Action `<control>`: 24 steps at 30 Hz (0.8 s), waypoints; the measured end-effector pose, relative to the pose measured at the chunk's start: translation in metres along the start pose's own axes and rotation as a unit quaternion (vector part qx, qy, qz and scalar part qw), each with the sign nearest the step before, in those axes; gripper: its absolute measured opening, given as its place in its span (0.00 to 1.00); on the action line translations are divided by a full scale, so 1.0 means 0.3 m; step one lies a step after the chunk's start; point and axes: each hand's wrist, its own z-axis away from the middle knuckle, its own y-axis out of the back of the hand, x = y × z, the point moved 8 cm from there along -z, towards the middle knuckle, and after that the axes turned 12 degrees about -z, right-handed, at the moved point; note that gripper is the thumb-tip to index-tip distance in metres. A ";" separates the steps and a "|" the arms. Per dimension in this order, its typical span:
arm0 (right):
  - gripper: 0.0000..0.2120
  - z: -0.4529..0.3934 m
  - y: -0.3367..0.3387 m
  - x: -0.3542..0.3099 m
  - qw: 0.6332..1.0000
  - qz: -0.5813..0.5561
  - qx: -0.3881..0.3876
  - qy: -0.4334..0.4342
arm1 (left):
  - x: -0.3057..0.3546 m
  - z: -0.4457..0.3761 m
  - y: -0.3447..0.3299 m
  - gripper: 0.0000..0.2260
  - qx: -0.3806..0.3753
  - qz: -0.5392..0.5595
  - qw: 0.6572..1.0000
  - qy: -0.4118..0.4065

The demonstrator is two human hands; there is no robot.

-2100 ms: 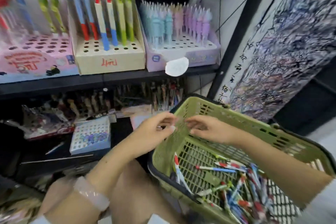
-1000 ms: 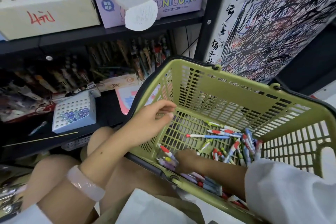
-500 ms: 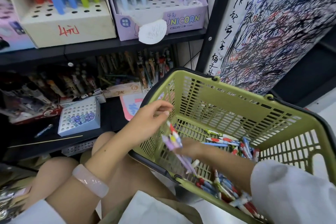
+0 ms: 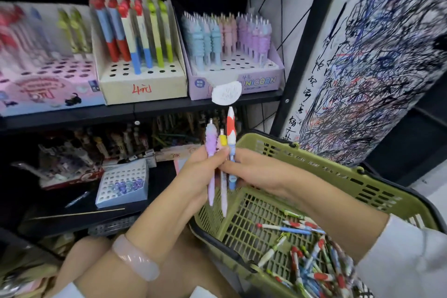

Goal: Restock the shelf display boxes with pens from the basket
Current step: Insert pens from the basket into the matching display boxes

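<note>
Green basket [image 4: 326, 172] below, left hand [image 4: 203, 172] fingers gripping three upright pens [image 4: 221, 150], right hand [image 4: 256, 172] seemingly pinching them too

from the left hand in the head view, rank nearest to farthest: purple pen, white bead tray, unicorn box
1. purple pen: held in the left hand.
2. white bead tray: lower shelf, to its left.
3. unicorn box: upper shelf, above.

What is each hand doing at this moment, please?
Left hand: closed, gripping the purple pen.
Right hand: closed, holding the red and white pen above the basket.
</note>
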 end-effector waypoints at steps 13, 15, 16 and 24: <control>0.14 -0.125 -0.165 -0.190 0.961 0.263 -0.013 0.087 | 0.250 0.098 0.271 0.05 0.131 -0.008 0.982 -0.133; 0.10 -0.141 -0.169 -0.207 0.968 0.220 0.019 0.116 | 0.260 0.096 0.329 0.07 0.154 0.068 0.979 -0.115; 0.08 -0.149 -0.177 -0.206 0.973 0.198 0.028 0.117 | 0.261 0.092 0.357 0.09 0.164 0.096 0.976 -0.105; 0.03 -0.228 -0.296 -0.234 0.963 0.205 0.076 0.155 | 0.250 0.102 0.543 0.11 0.251 0.168 0.950 -0.083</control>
